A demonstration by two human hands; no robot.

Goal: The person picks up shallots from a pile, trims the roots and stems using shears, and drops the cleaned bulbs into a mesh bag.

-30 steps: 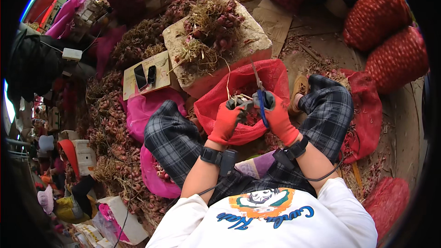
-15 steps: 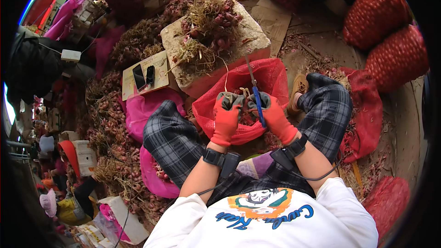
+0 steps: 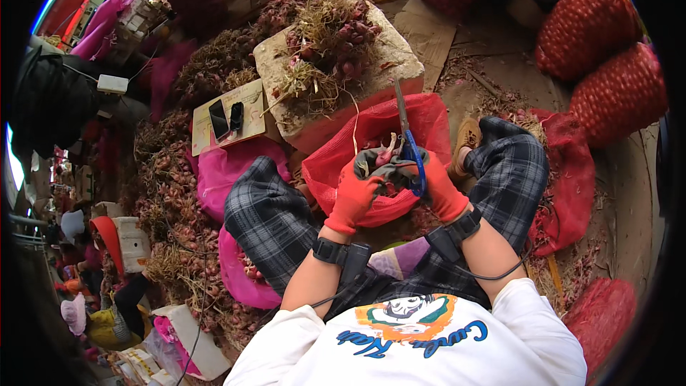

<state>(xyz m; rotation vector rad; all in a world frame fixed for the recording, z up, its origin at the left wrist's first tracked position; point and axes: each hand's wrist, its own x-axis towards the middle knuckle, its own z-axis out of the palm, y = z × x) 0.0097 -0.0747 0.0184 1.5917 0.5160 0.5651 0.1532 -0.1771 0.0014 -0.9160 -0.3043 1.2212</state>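
Note:
Both my hands wear red gloves with grey fingers and meet over an open red mesh bag (image 3: 431, 116) between my knees. My left hand (image 3: 359, 187) is closed around a reddish shallot (image 3: 386, 154), whose pale stem end points up. In my right hand (image 3: 437, 184) is a pair of scissors (image 3: 411, 144) with blue handles, blades pointing away from me. My fingertips are close together and partly hide each other. Beyond the bag, a bunch of shallots (image 3: 350, 36) with dry tops lies on a pale foam block (image 3: 404, 64).
Phones (image 3: 219, 120) lie on a cardboard piece (image 3: 251, 104) left of the block. Heaped shallots (image 3: 161, 193) and a pink mesh bag (image 3: 236, 171) are at my left. Full red sacks (image 3: 589, 25) stand far right, and a red net (image 3: 568, 186) lies by my right knee.
The shallot has come into view between my hands. My right hand has turned the scissors so the blades tilt less to the left, and both hands have shifted slightly.

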